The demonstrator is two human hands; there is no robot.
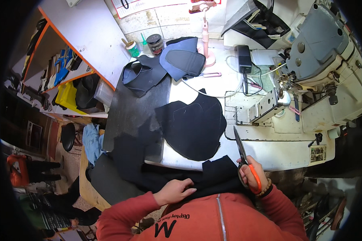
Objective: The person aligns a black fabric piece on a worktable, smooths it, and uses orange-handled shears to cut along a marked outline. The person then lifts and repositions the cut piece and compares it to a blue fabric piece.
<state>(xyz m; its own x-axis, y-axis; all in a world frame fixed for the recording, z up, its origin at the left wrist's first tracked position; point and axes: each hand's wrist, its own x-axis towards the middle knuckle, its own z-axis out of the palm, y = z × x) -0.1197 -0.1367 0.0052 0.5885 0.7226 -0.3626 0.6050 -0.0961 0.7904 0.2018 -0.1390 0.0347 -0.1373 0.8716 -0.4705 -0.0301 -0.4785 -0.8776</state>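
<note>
Hands: 2 | right gripping 1 scissors | left curled on black cloth, grip unclear

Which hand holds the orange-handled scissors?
The right hand, with the beaded bracelet at its wrist, grips the scissors; the left hand has none and rests on black cloth.

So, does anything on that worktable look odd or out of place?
Nothing looks spilled, but the black fabric piece has an uneven, nicked right edge, and a white cable trails loosely across the table, looking untidy.
</note>
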